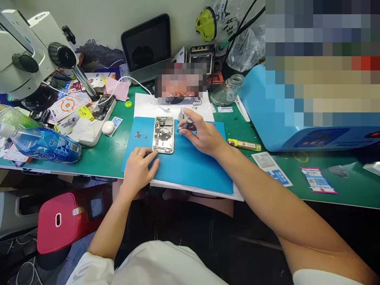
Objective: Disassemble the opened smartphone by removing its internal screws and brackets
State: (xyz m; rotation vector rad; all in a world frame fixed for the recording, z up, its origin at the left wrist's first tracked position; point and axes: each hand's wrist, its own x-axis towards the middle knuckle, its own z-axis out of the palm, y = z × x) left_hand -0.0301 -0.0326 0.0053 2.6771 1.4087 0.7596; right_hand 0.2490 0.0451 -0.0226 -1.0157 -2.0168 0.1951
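Observation:
An opened smartphone (163,144) lies on the blue mat (190,168), its inner parts and metal frame showing. My left hand (139,167) rests at its lower left corner, fingers apart, one fingertip touching the frame or just beside it. To the right of the phone, my right hand (202,132) is raised a little with the fingers pinched round a small dark grey tool (189,124). The fingers partly cover this tool, so its exact kind is unclear. Small loose parts (137,134) lie left of the phone.
A microscope (44,55) and a blue bottle (47,144) stand at the left. Behind the mat are a dark-screened device (147,41) and a glass jar (227,91). A yellow utility knife (244,145) lies near my right forearm, before a blue machine (258,114).

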